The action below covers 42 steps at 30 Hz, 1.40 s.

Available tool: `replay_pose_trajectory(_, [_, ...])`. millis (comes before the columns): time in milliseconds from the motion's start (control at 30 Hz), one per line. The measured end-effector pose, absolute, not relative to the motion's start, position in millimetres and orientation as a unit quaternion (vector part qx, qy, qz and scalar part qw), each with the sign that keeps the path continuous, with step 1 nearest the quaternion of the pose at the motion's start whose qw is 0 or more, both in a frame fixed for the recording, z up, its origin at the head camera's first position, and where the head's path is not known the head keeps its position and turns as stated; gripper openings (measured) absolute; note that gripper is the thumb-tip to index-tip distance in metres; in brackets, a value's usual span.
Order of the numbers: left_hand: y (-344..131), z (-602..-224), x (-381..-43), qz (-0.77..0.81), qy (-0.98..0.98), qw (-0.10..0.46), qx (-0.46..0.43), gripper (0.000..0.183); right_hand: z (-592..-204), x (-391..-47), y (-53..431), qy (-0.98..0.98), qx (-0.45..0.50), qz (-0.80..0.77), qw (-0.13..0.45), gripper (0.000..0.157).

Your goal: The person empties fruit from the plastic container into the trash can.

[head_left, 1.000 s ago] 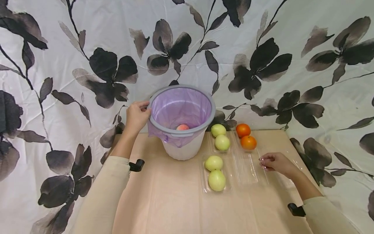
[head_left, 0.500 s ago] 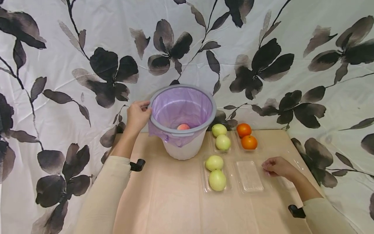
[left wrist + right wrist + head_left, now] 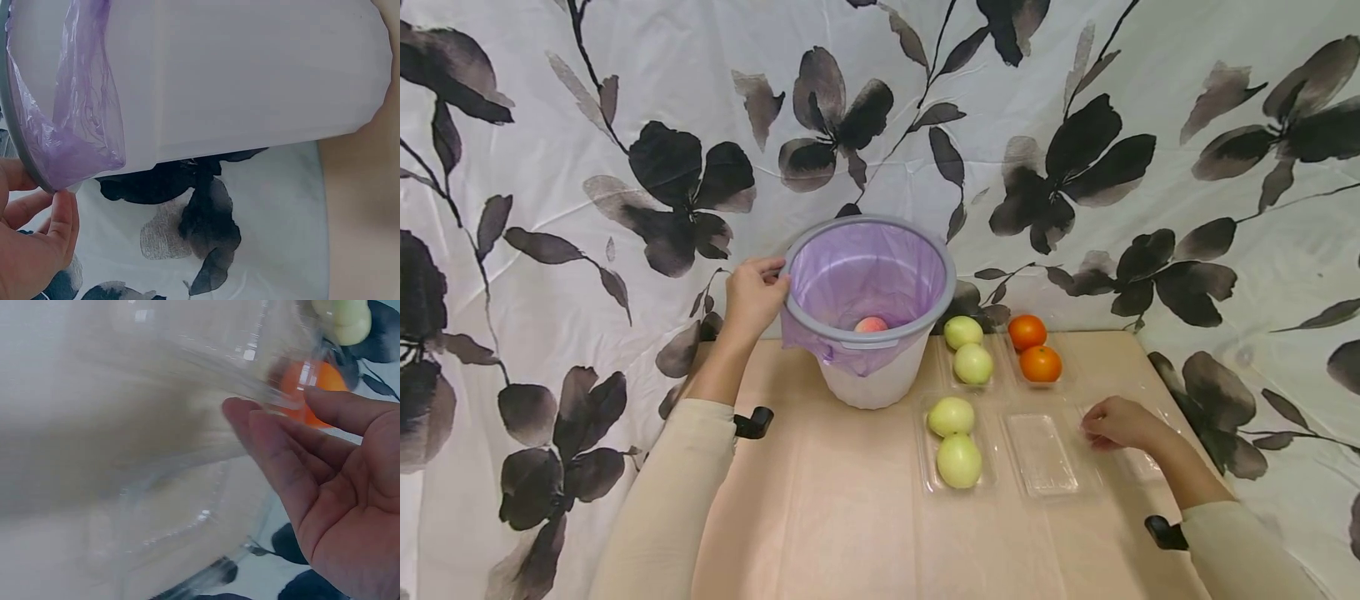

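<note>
In the head view my left hand (image 3: 756, 298) grips the grey rim of a white bin (image 3: 867, 382) lined with a purple bag (image 3: 859, 358). Thumb and fingers pinch that rim in the left wrist view. A pinkish-red round fruit (image 3: 871, 324) lies inside the bin. My right hand (image 3: 1123, 423) hovers just right of a clear plastic tray (image 3: 1041, 454) that holds nothing. In the right wrist view its fingers (image 3: 281, 459) and thumb are apart, near the edge of the clear plastic. Another clear tray (image 3: 1141, 465) lies partly hidden under this hand.
Two pairs of pale green fruits (image 3: 958, 461) sit in clear trays between bin and right hand. Behind the tray by my right hand, two orange fruits (image 3: 1041, 364) share another clear tray. A flower-patterned cloth (image 3: 925, 167) hangs behind the tan table (image 3: 842, 517).
My right hand has let go of the clear tray, which now lies flat in front of the orange fruits. The hand has drawn slightly right. My left hand stays at the bin's rim.
</note>
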<state>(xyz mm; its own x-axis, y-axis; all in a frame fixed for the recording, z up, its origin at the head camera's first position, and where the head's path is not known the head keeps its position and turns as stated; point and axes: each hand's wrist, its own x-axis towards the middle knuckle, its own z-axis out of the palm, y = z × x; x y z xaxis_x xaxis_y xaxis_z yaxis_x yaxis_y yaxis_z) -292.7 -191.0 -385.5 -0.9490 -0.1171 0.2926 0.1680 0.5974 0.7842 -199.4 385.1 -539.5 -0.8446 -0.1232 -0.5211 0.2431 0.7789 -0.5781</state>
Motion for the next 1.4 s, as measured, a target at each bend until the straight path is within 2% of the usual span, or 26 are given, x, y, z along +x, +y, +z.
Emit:
replay_pose_trajectory(167, [-191,-385,-292,-0.448,-0.879,0.161,-0.017,0.035,-522,-205,386,0.903,0.036,-0.324,0.279,0.039])
replay_pose_trajectory(367, [-190,-384,-291,-0.450,-0.879,0.157,-0.013,0.035,-511,-202,377,0.886,-0.023,-0.391,0.249,0.040])
replay_pose_trajectory(567, [-190,-384,-289,-0.451,-0.879,0.152,-0.006,0.036,-511,-202,353,0.843,-0.065,-0.464,0.264,0.040])
replay_pose_trajectory(967, [-189,-384,-289,-0.449,-0.880,0.156,-0.006,0.036,-521,-208,295,0.834,-0.063,-0.475,0.274,0.036])
replay_pose_trajectory(1400, [-190,-384,-293,-0.454,-0.878,0.151,-0.002,0.036,-532,-214,248,0.869,-0.016,-0.403,0.288,0.030])
